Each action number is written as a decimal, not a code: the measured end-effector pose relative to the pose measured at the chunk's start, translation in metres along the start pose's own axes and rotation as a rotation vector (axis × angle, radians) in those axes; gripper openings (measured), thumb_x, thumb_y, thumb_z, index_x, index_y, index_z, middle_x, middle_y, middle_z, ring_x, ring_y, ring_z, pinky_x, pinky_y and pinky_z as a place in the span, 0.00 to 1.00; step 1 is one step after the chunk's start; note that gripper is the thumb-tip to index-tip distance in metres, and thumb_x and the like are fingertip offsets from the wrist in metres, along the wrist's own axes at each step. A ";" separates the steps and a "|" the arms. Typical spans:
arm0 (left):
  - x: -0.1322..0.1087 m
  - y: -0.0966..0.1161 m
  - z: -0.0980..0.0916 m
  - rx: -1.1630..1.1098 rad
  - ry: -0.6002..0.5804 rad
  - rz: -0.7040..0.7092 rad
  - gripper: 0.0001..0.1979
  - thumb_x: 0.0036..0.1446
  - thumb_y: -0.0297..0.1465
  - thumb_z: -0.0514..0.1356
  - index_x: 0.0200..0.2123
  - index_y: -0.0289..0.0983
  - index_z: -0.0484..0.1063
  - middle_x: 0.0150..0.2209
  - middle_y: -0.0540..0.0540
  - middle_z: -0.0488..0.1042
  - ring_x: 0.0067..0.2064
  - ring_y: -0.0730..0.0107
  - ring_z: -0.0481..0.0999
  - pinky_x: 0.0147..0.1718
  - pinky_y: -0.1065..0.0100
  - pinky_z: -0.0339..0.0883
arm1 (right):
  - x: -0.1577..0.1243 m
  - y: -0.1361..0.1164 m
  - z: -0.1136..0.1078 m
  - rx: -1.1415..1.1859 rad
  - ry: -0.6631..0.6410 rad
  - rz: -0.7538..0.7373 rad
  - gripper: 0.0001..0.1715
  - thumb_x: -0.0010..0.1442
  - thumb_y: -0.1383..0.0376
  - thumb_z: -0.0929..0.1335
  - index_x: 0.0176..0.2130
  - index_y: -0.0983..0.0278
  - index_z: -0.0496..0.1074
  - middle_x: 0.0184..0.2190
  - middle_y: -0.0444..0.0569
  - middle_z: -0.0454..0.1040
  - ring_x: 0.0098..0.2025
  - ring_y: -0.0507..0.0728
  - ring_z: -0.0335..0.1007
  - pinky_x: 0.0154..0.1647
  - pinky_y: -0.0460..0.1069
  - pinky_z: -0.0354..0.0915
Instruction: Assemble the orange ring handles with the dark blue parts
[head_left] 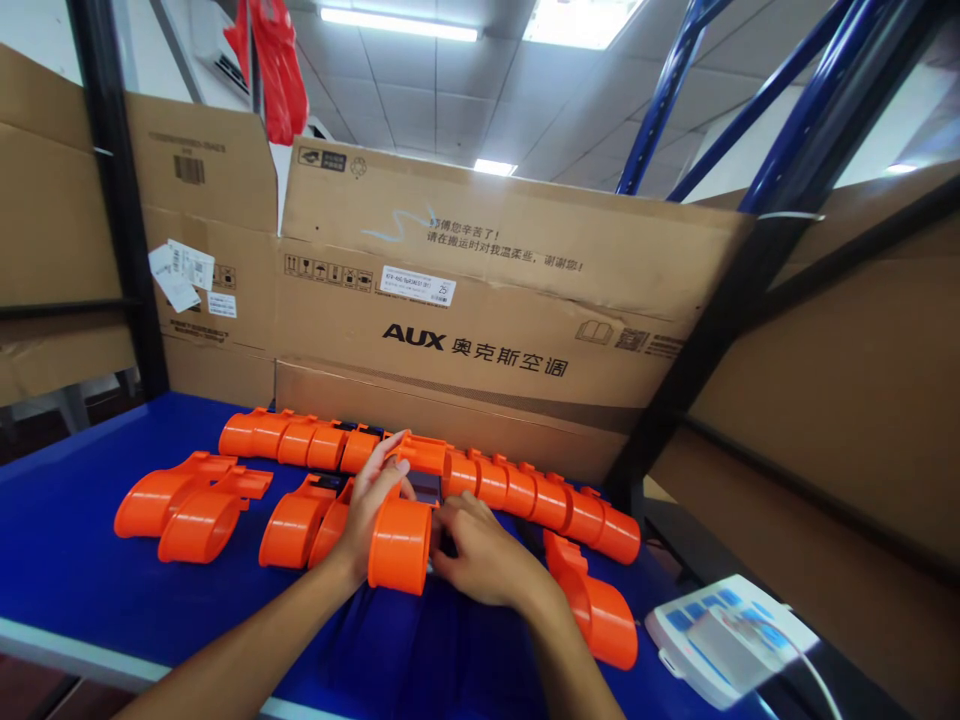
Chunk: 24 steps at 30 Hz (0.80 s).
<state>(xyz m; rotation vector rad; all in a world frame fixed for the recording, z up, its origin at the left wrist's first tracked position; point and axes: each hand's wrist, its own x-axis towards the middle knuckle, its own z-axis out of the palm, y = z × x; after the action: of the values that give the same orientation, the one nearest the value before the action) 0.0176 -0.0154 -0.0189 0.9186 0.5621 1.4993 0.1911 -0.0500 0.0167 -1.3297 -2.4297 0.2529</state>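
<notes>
My left hand (369, 505) is wrapped round an orange plastic piece (401, 543) that stands on the blue table (67, 580). My right hand (480, 555) is closed just right of that piece, its fingertips pinched against its side; what they hold is hidden. Just behind my hands a long row of orange pieces (517, 488) lies along the foot of the cardboard. Two pairs of orange pieces (191, 505) (304, 520) rest to the left of my left hand. One more orange piece (596, 605) lies to the right of my right wrist.
A large cardboard sheet (487, 300) printed AUX stands behind the row, with more cardboard (202, 200) at the left. A black shelf post (716, 330) slants at the right. A white device with blue keys (724, 635) and a cable sits at the table's right end.
</notes>
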 end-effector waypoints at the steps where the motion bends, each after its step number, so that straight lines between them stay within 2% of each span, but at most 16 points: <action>1: 0.000 0.000 0.000 0.001 0.001 0.001 0.36 0.54 0.43 0.67 0.63 0.38 0.65 0.19 0.54 0.69 0.20 0.75 0.65 0.24 0.72 0.60 | 0.000 0.002 -0.002 0.033 0.001 0.002 0.04 0.54 0.71 0.69 0.31 0.61 0.73 0.33 0.46 0.75 0.39 0.58 0.69 0.40 0.49 0.62; 4: -0.001 0.000 0.000 0.005 0.002 0.001 0.37 0.53 0.43 0.67 0.63 0.38 0.65 0.19 0.54 0.70 0.20 0.75 0.66 0.24 0.72 0.60 | 0.000 0.009 -0.006 0.158 0.044 0.024 0.05 0.55 0.71 0.68 0.31 0.62 0.71 0.31 0.44 0.74 0.34 0.55 0.68 0.35 0.47 0.61; 8: -0.002 -0.001 0.001 0.026 0.010 0.002 0.37 0.53 0.44 0.68 0.63 0.37 0.65 0.19 0.54 0.70 0.21 0.75 0.66 0.24 0.73 0.59 | 0.003 0.022 -0.006 0.430 0.202 0.050 0.02 0.61 0.67 0.66 0.36 0.62 0.70 0.26 0.42 0.72 0.28 0.53 0.68 0.30 0.46 0.62; 10: -0.002 -0.001 0.002 0.029 0.011 0.001 0.38 0.52 0.44 0.68 0.64 0.37 0.65 0.19 0.54 0.70 0.21 0.75 0.66 0.23 0.73 0.59 | 0.006 0.027 -0.005 0.578 0.297 0.076 0.08 0.63 0.62 0.67 0.43 0.61 0.71 0.26 0.41 0.72 0.26 0.53 0.67 0.28 0.46 0.63; 13: -0.003 -0.001 0.003 0.031 0.012 -0.006 0.39 0.51 0.44 0.69 0.64 0.37 0.64 0.20 0.54 0.70 0.21 0.75 0.65 0.23 0.73 0.59 | 0.008 0.030 -0.005 0.723 0.422 0.109 0.19 0.61 0.57 0.70 0.50 0.62 0.72 0.31 0.45 0.76 0.28 0.53 0.70 0.29 0.47 0.66; 17: -0.004 -0.002 0.003 0.032 0.021 0.006 0.41 0.49 0.45 0.69 0.64 0.37 0.64 0.19 0.54 0.69 0.21 0.75 0.65 0.23 0.73 0.59 | 0.010 0.028 -0.005 0.840 0.493 0.110 0.24 0.55 0.51 0.74 0.46 0.62 0.76 0.37 0.50 0.79 0.36 0.58 0.75 0.38 0.51 0.71; 20: -0.005 -0.002 0.004 0.031 0.016 0.011 0.40 0.50 0.45 0.69 0.63 0.38 0.65 0.20 0.54 0.69 0.21 0.76 0.64 0.23 0.74 0.58 | 0.011 0.026 -0.006 0.823 0.542 0.128 0.23 0.55 0.48 0.74 0.41 0.63 0.76 0.34 0.50 0.79 0.35 0.58 0.75 0.39 0.52 0.71; 24: -0.007 -0.003 0.006 0.036 0.023 0.010 0.40 0.49 0.45 0.70 0.62 0.38 0.66 0.20 0.55 0.68 0.21 0.76 0.65 0.22 0.74 0.56 | 0.012 0.024 -0.006 0.775 0.682 0.126 0.22 0.57 0.47 0.73 0.37 0.62 0.74 0.34 0.50 0.78 0.35 0.58 0.75 0.39 0.51 0.71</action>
<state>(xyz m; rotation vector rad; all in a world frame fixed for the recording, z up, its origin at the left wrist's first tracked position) 0.0239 -0.0223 -0.0193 0.9344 0.6030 1.5149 0.2063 -0.0274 0.0173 -0.9783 -1.4492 0.5865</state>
